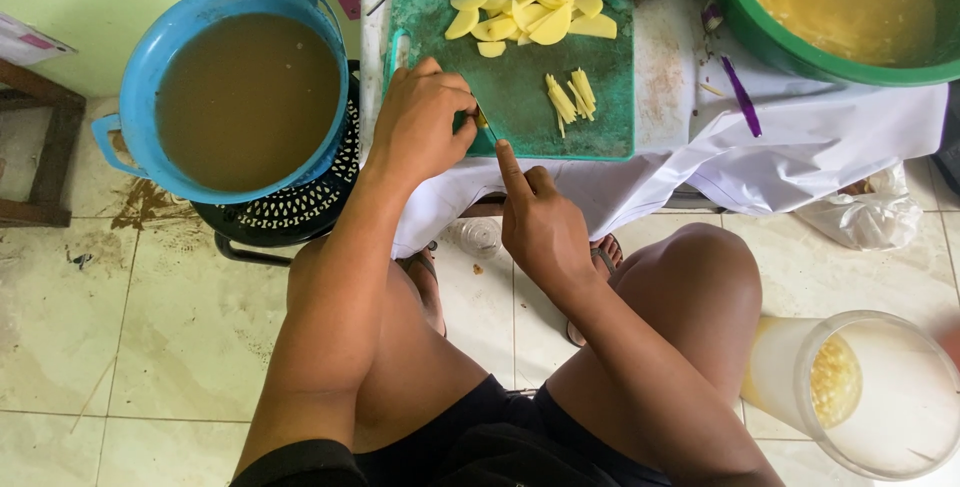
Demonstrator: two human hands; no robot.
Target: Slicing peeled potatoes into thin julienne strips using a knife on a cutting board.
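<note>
My left hand rests on the near left part of a green cutting board, fingers curled over a small yellow piece that is mostly hidden. My right hand grips a knife, index finger stretched along its back; the thin blade points into the piece under my left fingers. A pile of yellow slices lies at the board's far edge. A small bunch of yellow strips sits at mid-right.
A blue basin of murky brown water stands on a black perforated stool at left. A green bowl of yellowish liquid sits at upper right on the white cloth-covered table. A clear plastic container stands on the tiled floor at right. A black bag lies behind the board.
</note>
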